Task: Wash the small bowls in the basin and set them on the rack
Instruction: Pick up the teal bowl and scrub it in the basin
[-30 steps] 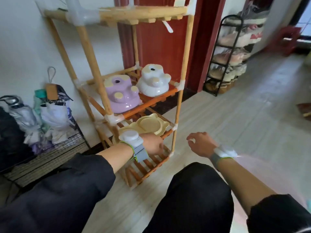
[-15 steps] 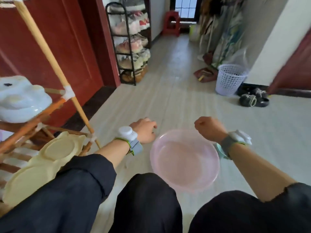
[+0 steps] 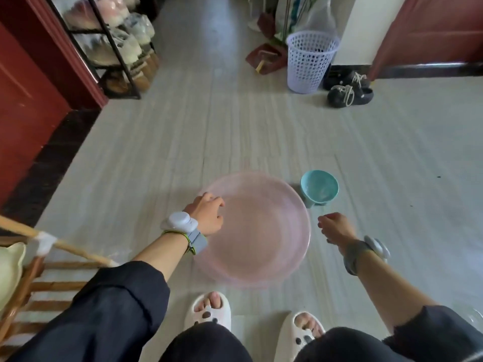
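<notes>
Plainly motion blur smears the pink basin [image 3: 261,176], above all its near edge, so whether it holds water cannot be told. It sits on the floor in mid-frame, and one teal bowl [image 3: 319,188] stands upright just beside it at its 2 o'clock; whether the two touch is unclear. The left hand [image 3: 206,215] lies at the basin's 9 o'clock rim with fingers curled over it, but the blur hides whether its grip pinches the rim or merely rests there. The right hand [image 3: 335,227] hangs at the basin's 3 o'clock, its grip curled closed on nothing, near the bowl but apart from it. The wooden rack [image 3: 39,269] is cut off at the frame's 8 o'clock, with only a sliver of a yellow plate [image 3: 7,270] showing. Half a second ago the bowl was mostly hidden behind the right wrist, the left hand was short of the rim, the rack filled more of the view, and the slippers [image 3: 209,313] at 6 o'clock were out of sight.
</notes>
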Demonstrator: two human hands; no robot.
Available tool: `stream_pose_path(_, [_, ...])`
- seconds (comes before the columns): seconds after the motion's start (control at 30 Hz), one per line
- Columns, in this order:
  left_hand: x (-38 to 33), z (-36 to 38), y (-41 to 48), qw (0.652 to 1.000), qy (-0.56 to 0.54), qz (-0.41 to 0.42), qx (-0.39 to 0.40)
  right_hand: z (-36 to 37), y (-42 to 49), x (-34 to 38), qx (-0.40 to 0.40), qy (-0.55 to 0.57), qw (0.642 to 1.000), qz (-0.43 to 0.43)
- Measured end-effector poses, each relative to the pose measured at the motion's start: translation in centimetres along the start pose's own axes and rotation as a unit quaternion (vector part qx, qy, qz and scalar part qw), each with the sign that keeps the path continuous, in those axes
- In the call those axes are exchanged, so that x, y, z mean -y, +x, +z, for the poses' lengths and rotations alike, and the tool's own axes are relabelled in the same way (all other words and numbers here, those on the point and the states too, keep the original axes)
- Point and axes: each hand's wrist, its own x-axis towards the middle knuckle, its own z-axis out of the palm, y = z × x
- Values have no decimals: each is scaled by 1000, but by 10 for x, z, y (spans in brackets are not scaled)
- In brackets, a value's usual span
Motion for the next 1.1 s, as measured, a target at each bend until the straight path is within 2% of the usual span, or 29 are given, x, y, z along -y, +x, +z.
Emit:
stream_pose_path(0.1, [3,16,19,1000,20,-3,8,15,20,-6,49,40,997,48])
stream_pose_path(0.27, [13,48,67,998,62,-14,16,40,74,-8,71,147,977,136])
stream_pose_path(0.53, [26,68,109,995,32,-54,-76,55,122,12,73,283,941,169])
stream_pose_path(0.63, [26,72,109,987,38,-46,-152,58,140,10,83,310,930,178])
stream_pose_path(0.73, [33,71,107,983,38,-49,-172,64,151,10,62,311,929,192])
stream_pose_path(0.83, [39,63,107,987,24,-77,-140,66,153,13,38,307,930,198])
stream_pose_path(0.97, [45,61,97,990,-28,-130,-43,65,144,20,-11,333,925,182])
stream_pose_path(1.1, [41,67,79,987,-50,-147,-44,56,133,30,-48,325,934,139])
